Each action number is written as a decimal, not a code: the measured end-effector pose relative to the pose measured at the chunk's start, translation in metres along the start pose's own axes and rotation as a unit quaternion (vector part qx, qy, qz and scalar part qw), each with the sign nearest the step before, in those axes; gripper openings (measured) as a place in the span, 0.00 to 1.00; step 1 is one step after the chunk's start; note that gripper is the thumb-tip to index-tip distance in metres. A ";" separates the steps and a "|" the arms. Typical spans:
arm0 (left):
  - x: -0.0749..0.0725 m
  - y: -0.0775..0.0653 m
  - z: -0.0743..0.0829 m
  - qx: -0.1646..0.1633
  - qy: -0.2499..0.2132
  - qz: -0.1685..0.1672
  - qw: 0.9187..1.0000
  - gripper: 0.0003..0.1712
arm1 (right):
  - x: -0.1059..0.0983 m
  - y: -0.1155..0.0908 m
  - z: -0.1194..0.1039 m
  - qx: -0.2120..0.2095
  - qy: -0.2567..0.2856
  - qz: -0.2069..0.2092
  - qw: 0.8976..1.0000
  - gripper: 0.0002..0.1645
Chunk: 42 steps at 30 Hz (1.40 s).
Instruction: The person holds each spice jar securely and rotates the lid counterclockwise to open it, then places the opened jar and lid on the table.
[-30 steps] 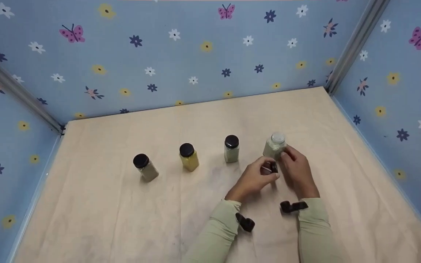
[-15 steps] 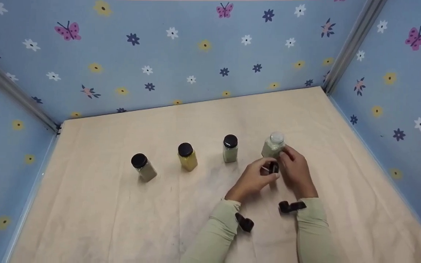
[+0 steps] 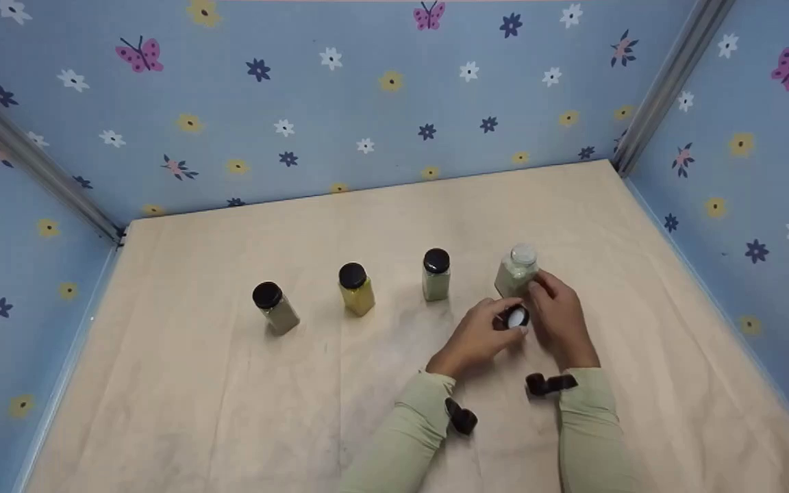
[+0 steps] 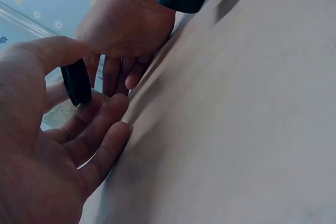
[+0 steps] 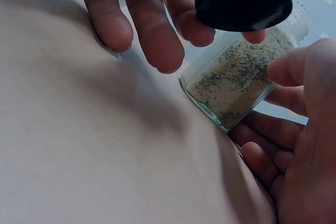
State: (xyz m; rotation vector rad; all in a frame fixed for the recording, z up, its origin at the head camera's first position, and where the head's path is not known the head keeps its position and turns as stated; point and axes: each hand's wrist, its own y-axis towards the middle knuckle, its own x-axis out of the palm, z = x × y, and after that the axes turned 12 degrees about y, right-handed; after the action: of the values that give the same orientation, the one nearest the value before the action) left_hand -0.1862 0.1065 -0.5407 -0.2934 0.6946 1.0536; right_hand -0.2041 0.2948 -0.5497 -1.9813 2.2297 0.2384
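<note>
My left hand (image 3: 480, 337) pinches a round black lid (image 3: 516, 318) between thumb and forefinger, and its white inside faces up toward the head camera. Just behind it stands an uncapped spice jar (image 3: 516, 274) of clear glass, upright on the cloth. Pale contents with green flakes show through the glass in the right wrist view. With thumb and fingers, my right hand (image 3: 562, 322) holds that jar low on its right side. The lid (image 5: 239, 3) is apart from the jar's mouth. In the left wrist view most of the jar is hidden behind fingers.
To the left stand three capped jars in a row: a pale green one (image 3: 436, 281), a yellow one (image 3: 359, 296) and a brownish one (image 3: 281, 316). Beige cloth (image 3: 285, 411) covers the table. Blue patterned walls (image 3: 367, 103) enclose its back and sides.
The lid has turned in my left hand from edge-on to showing its white inside. My right hand stays on the jar, and the capped jars stand where they were.
</note>
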 end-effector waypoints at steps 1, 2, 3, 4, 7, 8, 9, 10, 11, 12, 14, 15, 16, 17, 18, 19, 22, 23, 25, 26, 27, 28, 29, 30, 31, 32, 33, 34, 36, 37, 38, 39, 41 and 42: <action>0.000 0.000 0.000 -0.001 0.006 0.000 1.000 0.28 | 0.000 0.000 0.000 0.002 -0.002 0.002 1.000 0.29; 0.001 0.001 0.000 -0.002 0.013 0.000 1.000 0.29 | 0.000 0.000 0.000 0.005 -0.002 0.003 1.000 0.29; 0.001 0.001 0.000 -0.004 0.022 0.000 1.000 0.30 | 0.001 0.001 0.000 0.005 -0.001 0.005 1.000 0.29; 0.002 0.002 0.000 -0.008 0.033 0.002 0.999 0.30 | 0.001 0.001 0.000 0.007 0.000 0.005 1.000 0.29; 0.002 0.002 0.001 -0.027 0.061 0.006 0.998 0.31 | 0.003 0.002 -0.001 0.011 0.002 0.005 1.000 0.29; 0.003 0.002 0.001 -0.033 0.066 0.007 0.997 0.31 | 0.004 0.002 -0.002 0.013 0.005 0.004 1.000 0.29; 0.003 0.002 0.001 -0.039 0.071 0.009 0.997 0.31 | 0.004 0.002 -0.002 0.014 0.007 0.003 1.000 0.29; 0.003 0.002 0.001 -0.044 0.074 0.011 0.996 0.30 | 0.005 0.002 -0.002 0.016 0.007 0.002 1.000 0.29; 0.004 0.002 0.001 -0.047 0.075 0.013 0.996 0.29 | 0.005 0.002 -0.002 0.018 0.007 0.002 1.000 0.29; 0.004 0.002 0.002 -0.049 0.078 0.014 0.996 0.29 | 0.005 0.003 -0.002 0.018 0.007 0.003 1.000 0.29; 0.005 0.003 0.003 -0.053 0.082 0.015 0.995 0.28 | 0.005 0.004 -0.003 0.015 0.006 0.005 1.000 0.28; 0.006 0.004 0.004 -0.055 0.086 0.016 0.995 0.28 | 0.005 0.004 -0.003 0.012 0.004 0.007 1.000 0.28; 0.006 0.004 0.005 -0.058 0.090 0.016 0.994 0.29 | 0.004 0.005 -0.003 0.010 0.002 0.008 1.000 0.28; 0.007 0.005 0.006 -0.062 0.094 0.016 0.994 0.29 | 0.004 0.005 -0.003 0.007 0.000 0.010 1.000 0.29; 0.008 0.005 0.007 -0.064 0.098 0.015 0.993 0.29 | 0.004 0.005 -0.003 0.006 -0.002 0.012 1.000 0.29; 0.008 0.006 0.008 -0.068 0.102 0.015 0.992 0.29 | 0.003 0.006 -0.003 0.005 -0.002 0.012 1.000 0.29; 0.010 0.007 0.010 -0.070 0.118 0.013 0.990 0.28 | 0.002 0.006 -0.004 0.007 -0.002 0.012 1.000 0.29; 0.011 0.007 0.011 -0.070 0.123 0.013 0.990 0.28 | 0.002 0.005 -0.004 0.008 -0.001 0.012 1.000 0.29; 0.012 0.008 0.013 -0.071 0.130 0.011 0.989 0.29 | 0.001 0.005 -0.003 0.006 0.000 0.009 1.000 0.29; 0.012 0.008 0.014 -0.071 0.133 0.012 0.988 0.29 | 0.001 0.004 -0.003 0.004 0.001 0.009 1.000 0.29; 0.013 0.008 0.015 -0.071 0.136 0.012 0.988 0.29 | 0.000 0.004 -0.003 0.002 0.001 0.009 1.000 0.28; 0.014 0.008 0.016 -0.070 0.139 0.012 0.988 0.28 | 0.000 0.004 -0.002 0.000 0.002 0.009 1.000 0.28; 0.015 0.008 0.017 -0.069 0.142 0.013 0.987 0.28 | 0.000 0.004 -0.002 -0.002 0.002 0.008 1.000 0.28; 0.015 0.009 0.017 -0.067 0.147 0.015 0.987 0.28 | 0.000 0.004 -0.002 -0.004 0.002 0.007 1.000 0.28; 0.016 0.009 0.018 -0.064 0.152 0.016 0.986 0.27 | 0.000 0.004 -0.002 -0.003 0.001 0.007 1.000 0.28; 0.017 0.009 0.018 -0.059 0.157 0.016 0.986 0.27 | -0.001 0.005 -0.001 -0.003 -0.001 0.008 1.000 0.28; 0.018 0.009 0.018 -0.055 0.161 0.016 0.985 0.26 | -0.001 0.004 -0.001 0.000 -0.002 0.008 1.000 0.28; 0.019 0.009 0.018 -0.052 0.165 0.016 0.985 0.26 | -0.001 0.004 -0.001 0.003 -0.003 0.009 1.000 0.28; 0.021 0.009 0.017 -0.050 0.168 0.015 0.984 0.25 | -0.002 0.004 -0.001 0.009 -0.008 0.009 1.000 0.29; 0.021 0.009 0.017 -0.050 0.169 0.016 0.984 0.25 | -0.002 0.004 -0.001 0.011 -0.010 0.009 1.000 0.29; 0.021 0.009 0.017 -0.051 0.169 0.015 0.984 0.24 | -0.002 0.004 -0.001 0.014 -0.010 0.009 1.000 0.29; 0.022 0.009 0.017 -0.053 0.169 0.015 0.984 0.24 | -0.002 0.004 -0.001 0.016 -0.010 0.009 1.000 0.29; 0.022 0.009 0.016 -0.056 0.171 0.015 0.984 0.23 | -0.003 0.004 -0.001 0.019 -0.011 0.008 1.000 0.29; 0.023 0.009 0.016 -0.058 0.172 0.014 0.983 0.23 | -0.003 0.004 -0.001 0.019 -0.010 0.008 1.000 0.29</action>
State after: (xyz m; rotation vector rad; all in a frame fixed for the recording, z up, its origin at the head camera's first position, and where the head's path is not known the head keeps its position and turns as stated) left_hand -0.1807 0.1350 -0.5425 -0.5773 0.9503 1.0840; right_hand -0.2077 0.2978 -0.5476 -1.9330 2.2222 0.2167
